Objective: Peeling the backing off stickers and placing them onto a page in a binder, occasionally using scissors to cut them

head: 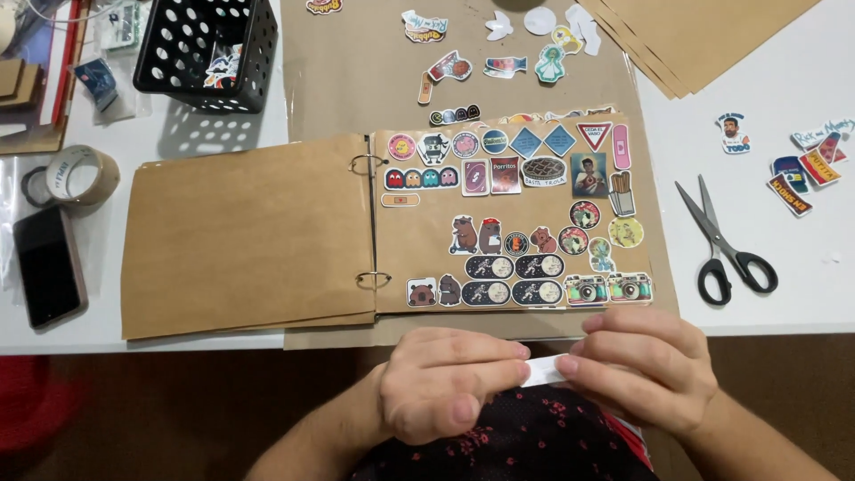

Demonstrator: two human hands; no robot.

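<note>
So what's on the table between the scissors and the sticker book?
Nothing. In the head view, only bare white table lies between the scissors and the right edge of the sticker book.

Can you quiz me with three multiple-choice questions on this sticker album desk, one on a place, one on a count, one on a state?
1. Where do the scissors lie?
A. right of the album
B. in the black basket
C. on the phone

2. How many binder rings show?
A. one
B. two
C. four

3. The scissors are:
A. wide open
B. partly open
C. closed

Answers: 1 A, on white table right of the pages. 2 B, one upper, one lower. 3 B, blades slightly apart.
</note>
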